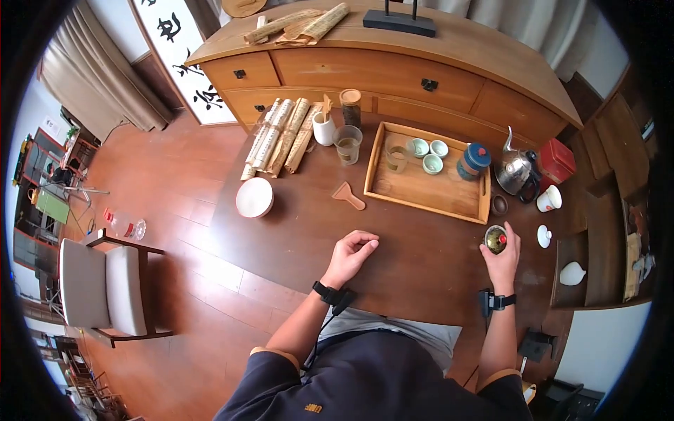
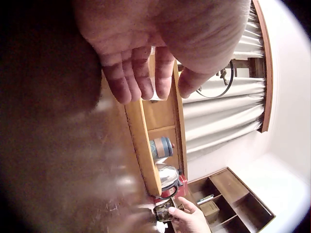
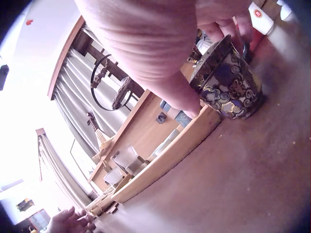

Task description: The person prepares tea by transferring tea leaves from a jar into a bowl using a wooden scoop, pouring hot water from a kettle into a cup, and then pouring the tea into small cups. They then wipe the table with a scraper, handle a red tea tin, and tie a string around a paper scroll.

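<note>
My right hand [image 1: 502,265] grips a small dark lidded jar [image 1: 493,241] with a red knob, thumb on one side and fingers on the other. Swirling gold, blue and white patterns cover the jar [image 3: 232,91] in the right wrist view, where its base is right at the tabletop. My left hand [image 1: 349,257] lies at the table's near side with its fingers loosely bent and holds nothing. Ahead of it is a small brown tool with a flared end [image 1: 348,196]. A white lid [image 1: 544,236] and a small dark cup [image 1: 499,205] sit near the jar.
Beyond the jar is a wooden tray [image 1: 421,191] with green cups, a glass and a blue canister [image 1: 473,162]. A steel kettle [image 1: 515,172], a red tin [image 1: 557,163] and a white cup [image 1: 549,199] stand right. Leftward are a white bowl [image 1: 254,198] and paper rolls [image 1: 281,133].
</note>
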`<action>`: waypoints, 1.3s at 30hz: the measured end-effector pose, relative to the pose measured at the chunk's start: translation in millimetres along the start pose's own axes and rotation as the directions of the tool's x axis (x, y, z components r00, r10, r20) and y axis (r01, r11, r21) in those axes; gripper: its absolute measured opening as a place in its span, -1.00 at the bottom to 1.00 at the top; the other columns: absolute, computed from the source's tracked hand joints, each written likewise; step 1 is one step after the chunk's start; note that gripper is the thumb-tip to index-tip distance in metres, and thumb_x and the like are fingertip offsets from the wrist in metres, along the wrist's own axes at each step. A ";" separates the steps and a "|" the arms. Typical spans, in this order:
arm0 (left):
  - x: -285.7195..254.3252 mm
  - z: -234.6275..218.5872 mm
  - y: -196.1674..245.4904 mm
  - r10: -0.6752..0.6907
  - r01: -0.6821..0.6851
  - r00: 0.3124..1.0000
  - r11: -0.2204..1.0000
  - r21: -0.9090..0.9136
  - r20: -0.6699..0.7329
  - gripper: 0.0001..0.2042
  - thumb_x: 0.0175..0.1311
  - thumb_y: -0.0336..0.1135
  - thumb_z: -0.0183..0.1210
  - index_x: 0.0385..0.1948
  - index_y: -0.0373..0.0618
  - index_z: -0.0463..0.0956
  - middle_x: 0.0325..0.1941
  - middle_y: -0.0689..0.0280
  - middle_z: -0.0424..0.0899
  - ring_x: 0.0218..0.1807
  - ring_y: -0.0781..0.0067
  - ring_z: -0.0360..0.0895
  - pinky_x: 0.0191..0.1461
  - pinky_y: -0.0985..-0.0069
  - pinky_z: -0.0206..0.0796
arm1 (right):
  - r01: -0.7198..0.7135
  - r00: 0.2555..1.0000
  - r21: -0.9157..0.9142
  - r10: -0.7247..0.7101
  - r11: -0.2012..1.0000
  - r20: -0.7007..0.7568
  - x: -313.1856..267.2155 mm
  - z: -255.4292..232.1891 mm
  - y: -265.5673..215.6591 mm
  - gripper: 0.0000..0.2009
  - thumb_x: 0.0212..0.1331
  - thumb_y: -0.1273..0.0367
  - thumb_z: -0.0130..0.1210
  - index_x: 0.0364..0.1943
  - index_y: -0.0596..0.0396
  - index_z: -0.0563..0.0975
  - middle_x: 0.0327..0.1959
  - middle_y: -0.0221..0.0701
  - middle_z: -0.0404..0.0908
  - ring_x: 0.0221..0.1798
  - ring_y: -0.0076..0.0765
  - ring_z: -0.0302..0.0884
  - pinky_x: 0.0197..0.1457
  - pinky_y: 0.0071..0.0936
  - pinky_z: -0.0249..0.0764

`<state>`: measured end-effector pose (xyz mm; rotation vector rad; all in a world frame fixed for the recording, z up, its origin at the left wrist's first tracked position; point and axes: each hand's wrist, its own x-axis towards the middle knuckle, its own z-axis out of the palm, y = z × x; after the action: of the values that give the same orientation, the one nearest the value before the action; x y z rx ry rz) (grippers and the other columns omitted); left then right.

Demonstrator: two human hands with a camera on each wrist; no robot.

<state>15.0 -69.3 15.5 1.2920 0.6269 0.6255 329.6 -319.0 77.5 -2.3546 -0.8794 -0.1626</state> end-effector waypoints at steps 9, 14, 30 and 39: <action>5.5 -4.8 -5.0 -0.044 0.045 0.999 0.996 -0.072 0.021 -0.81 0.47 -0.34 0.30 -0.02 -0.21 0.69 -0.22 0.43 0.70 -0.18 0.67 0.59 -0.06 0.61 0.45 | -0.037 0.998 -0.032 0.036 0.999 -0.046 30.2 7.3 31.6 -0.14 -0.07 0.41 0.55 0.44 0.05 0.38 0.26 -0.11 0.49 0.35 0.12 0.44 0.43 -0.06 0.39; 7.3 -0.9 -5.7 -0.042 0.042 0.999 0.997 -0.062 0.013 -0.82 0.47 -0.35 0.30 -0.02 -0.22 0.69 -0.21 0.42 0.70 -0.18 0.67 0.60 -0.06 0.61 0.47 | -0.068 0.996 -0.020 0.067 0.998 -0.062 34.4 10.4 38.5 -0.14 -0.07 0.39 0.56 0.43 0.04 0.39 0.25 -0.11 0.50 0.35 0.13 0.43 0.43 -0.05 0.39; 4.5 4.7 -6.6 0.018 -0.018 1.000 1.000 0.014 -0.004 -0.85 0.46 -0.44 0.27 -0.08 -0.31 0.69 -0.11 0.34 0.66 -0.17 0.59 0.59 -0.05 0.61 0.49 | -0.092 0.995 -0.077 0.089 0.993 -0.048 30.5 -1.2 27.0 -0.08 -0.09 0.20 0.60 0.44 0.01 0.36 0.33 -0.16 0.45 0.39 0.05 0.41 0.38 0.14 0.37; 3.5 3.1 -4.2 0.035 -0.035 0.999 0.999 0.015 0.004 -0.84 0.49 -0.42 0.25 -0.06 -0.30 0.69 -0.11 0.36 0.67 -0.14 0.60 0.61 -0.05 0.61 0.52 | -0.067 0.990 0.025 0.070 0.997 -0.124 29.2 8.4 32.2 -0.14 -0.09 0.26 0.60 0.40 0.01 0.42 0.23 -0.20 0.53 0.29 0.06 0.51 0.36 -0.03 0.43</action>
<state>20.0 -69.5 11.6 1.3203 0.6079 0.6484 371.6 -316.9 63.6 -2.3238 -0.7354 -0.2682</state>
